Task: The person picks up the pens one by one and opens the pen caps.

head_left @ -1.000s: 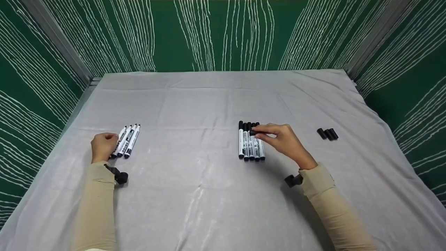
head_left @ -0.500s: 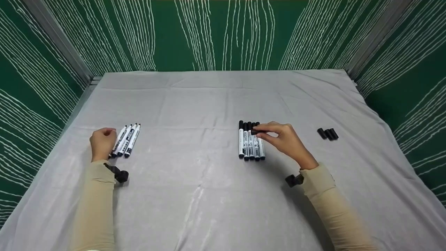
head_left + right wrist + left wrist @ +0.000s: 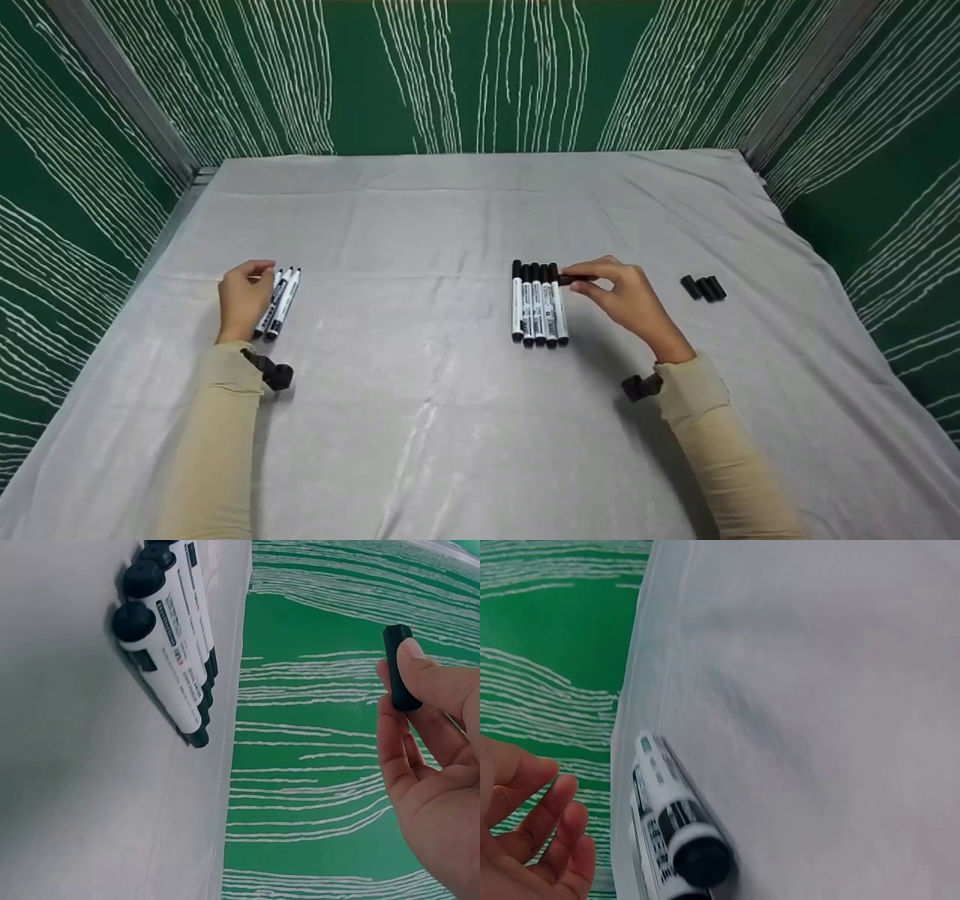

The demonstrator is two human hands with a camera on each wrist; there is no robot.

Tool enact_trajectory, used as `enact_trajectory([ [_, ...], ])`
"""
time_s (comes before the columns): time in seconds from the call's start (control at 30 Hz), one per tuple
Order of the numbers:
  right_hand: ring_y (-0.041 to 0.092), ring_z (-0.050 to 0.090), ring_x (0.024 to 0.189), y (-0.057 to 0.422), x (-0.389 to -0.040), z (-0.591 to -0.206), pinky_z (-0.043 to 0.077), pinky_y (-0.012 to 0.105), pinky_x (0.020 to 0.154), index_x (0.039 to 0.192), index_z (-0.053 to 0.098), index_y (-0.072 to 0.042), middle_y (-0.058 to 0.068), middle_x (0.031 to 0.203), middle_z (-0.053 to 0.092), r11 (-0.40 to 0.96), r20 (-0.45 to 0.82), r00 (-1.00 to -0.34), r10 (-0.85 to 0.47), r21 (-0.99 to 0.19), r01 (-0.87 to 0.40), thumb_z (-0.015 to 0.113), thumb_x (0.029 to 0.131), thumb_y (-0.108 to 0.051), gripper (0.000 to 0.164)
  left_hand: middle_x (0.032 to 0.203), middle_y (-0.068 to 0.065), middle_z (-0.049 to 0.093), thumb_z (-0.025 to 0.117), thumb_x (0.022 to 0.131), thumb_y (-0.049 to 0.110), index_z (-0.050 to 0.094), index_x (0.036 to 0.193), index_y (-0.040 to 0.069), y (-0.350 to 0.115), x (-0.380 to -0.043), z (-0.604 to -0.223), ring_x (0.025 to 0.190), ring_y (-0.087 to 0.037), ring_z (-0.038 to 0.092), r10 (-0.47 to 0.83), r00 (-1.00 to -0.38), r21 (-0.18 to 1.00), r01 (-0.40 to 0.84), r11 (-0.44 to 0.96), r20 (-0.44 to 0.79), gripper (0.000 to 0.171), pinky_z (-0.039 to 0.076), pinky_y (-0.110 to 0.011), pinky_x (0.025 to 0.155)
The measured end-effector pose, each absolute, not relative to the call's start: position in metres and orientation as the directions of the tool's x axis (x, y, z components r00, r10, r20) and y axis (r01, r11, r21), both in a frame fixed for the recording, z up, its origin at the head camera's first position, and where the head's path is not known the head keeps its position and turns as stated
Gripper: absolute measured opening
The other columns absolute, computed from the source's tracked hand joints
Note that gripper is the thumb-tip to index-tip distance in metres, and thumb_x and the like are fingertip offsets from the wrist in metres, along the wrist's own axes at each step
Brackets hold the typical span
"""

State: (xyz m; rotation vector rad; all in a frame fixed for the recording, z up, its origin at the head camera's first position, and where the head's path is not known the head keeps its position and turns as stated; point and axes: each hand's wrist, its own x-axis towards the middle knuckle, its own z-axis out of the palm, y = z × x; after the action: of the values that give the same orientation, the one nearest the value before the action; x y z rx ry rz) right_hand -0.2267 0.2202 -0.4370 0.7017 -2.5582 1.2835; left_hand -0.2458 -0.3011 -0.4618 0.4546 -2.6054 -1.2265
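Note:
My right hand (image 3: 634, 304) pinches a black marker cap (image 3: 401, 667) between thumb and fingers, just right of a row of several capped white markers (image 3: 538, 309). The cap hides no part of that row in the right wrist view. My left hand (image 3: 246, 304) hovers over the left side of a group of uncapped white markers (image 3: 284, 309), covering some of them in the head view. Its fingers are loosely bent with nothing between them, as the left wrist view shows, beside the markers' black ends (image 3: 703, 861).
Three loose black caps (image 3: 703, 288) lie together at the right. A wrinkled grey cloth (image 3: 420, 225) covers the table. Green panels with white streaks (image 3: 465, 75) stand behind it and at both sides.
My left hand has shifted right and forward, from beside the uncapped markers to over them. My right hand has drawn slightly right with the cap, uncovering the row of capped markers.

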Motion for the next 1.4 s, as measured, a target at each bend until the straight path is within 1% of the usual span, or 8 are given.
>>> enact_trajectory([
  [0.17,-0.002,0.058,0.095,0.23,-0.23,-0.44,0.045,0.011,0.082,0.111,0.073,-0.008,0.009,0.108,0.071,0.529,0.348,-0.903,-0.252,-0.732,-0.429,0.07,0.085,-0.007,0.026,0.116,-0.022,0.065,0.049,0.096,0.01,0.064,0.118,-0.004,-0.283,-0.253,-0.462,0.098,-0.027,0.057,-0.314,-0.943,0.794,-0.106,0.599,0.111,0.031,0.042,-0.026,0.081],
  [0.43,-0.009,0.057,0.093,0.251,-0.234,-0.444,0.045,0.006,0.081,0.113,0.071,-0.005,0.017,0.111,0.07,0.531,0.309,-0.936,-0.168,-0.772,-0.35,0.069,0.087,-0.011,0.027,0.118,-0.02,0.065,0.051,0.096,0.013,0.064,0.12,-0.001,-0.245,-0.264,-0.461,0.099,-0.026,0.058,-0.236,-0.967,0.826,-0.054,0.562,0.098,0.031,0.043,-0.025,0.082],
  [0.7,-0.013,0.058,0.089,0.278,-0.236,-0.447,0.047,0.007,0.076,0.12,0.068,-0.006,0.019,0.116,0.067,0.544,0.232,-0.967,-0.101,-0.802,-0.249,0.066,0.091,-0.021,0.033,0.118,-0.018,0.066,0.052,0.096,0.012,0.064,0.121,-0.001,-0.205,-0.266,-0.459,0.101,-0.027,0.059,-0.137,-0.987,0.848,0.003,0.529,0.089,0.03,0.045,-0.031,0.087],
  [0.77,-0.012,0.058,0.088,0.285,-0.237,-0.447,0.047,0.007,0.076,0.121,0.067,-0.006,0.015,0.114,0.068,0.552,0.22,-0.973,-0.076,-0.803,-0.225,0.066,0.091,-0.023,0.035,0.117,-0.018,0.066,0.053,0.096,0.012,0.064,0.12,-0.001,-0.193,-0.265,-0.458,0.101,-0.028,0.059,-0.113,-0.989,0.855,0.019,0.518,0.091,0.029,0.046,-0.033,0.088],
  [0.87,-0.011,0.058,0.088,0.296,-0.239,-0.448,0.046,0.007,0.075,0.122,0.066,-0.006,0.0,0.109,0.069,0.561,0.2,-0.98,-0.024,-0.808,-0.179,0.067,0.09,-0.026,0.038,0.116,-0.017,0.067,0.055,0.096,0.012,0.064,0.119,0.0,-0.175,-0.265,-0.458,0.101,-0.027,0.059,-0.075,-0.992,0.866,0.05,0.497,0.1,0.029,0.046,-0.035,0.089],
  [1.0,-0.009,0.056,0.088,0.311,-0.241,-0.447,0.045,0.006,0.074,0.122,0.066,-0.003,-0.016,0.102,0.063,0.566,0.186,-0.982,0.04,-0.814,-0.131,0.068,0.09,-0.027,0.04,0.116,-0.017,0.066,0.056,0.096,0.014,0.064,0.121,0.0,-0.152,-0.264,-0.458,0.102,-0.028,0.059,-0.015,-0.995,0.879,0.083,0.469,0.103,0.029,0.047,-0.037,0.089],
  [1.3,-0.006,0.06,0.079,0.345,-0.24,-0.451,0.05,0.014,0.065,0.125,0.062,-0.001,-0.025,0.089,0.06,0.53,0.058,-0.98,0.191,-0.846,0.053,0.066,0.09,-0.033,0.048,0.117,-0.015,0.065,0.056,0.096,0.015,0.063,0.123,0.002,-0.105,-0.262,-0.466,0.105,-0.026,0.059,0.099,-0.991,0.892,0.126,0.433,0.092,0.03,0.047,-0.038,0.093],
  [1.4,-0.006,0.057,0.079,0.357,-0.24,-0.455,0.047,0.012,0.063,0.127,0.061,-0.002,-0.026,0.088,0.057,0.552,0.029,-0.971,0.238,-0.827,0.11,0.064,0.091,-0.035,0.049,0.117,-0.014,0.064,0.056,0.097,0.016,0.062,0.124,0.004,-0.092,-0.261,-0.468,0.105,-0.025,0.058,0.137,-0.988,0.898,0.125,0.422,0.073,0.031,0.047,-0.037,0.092],
])
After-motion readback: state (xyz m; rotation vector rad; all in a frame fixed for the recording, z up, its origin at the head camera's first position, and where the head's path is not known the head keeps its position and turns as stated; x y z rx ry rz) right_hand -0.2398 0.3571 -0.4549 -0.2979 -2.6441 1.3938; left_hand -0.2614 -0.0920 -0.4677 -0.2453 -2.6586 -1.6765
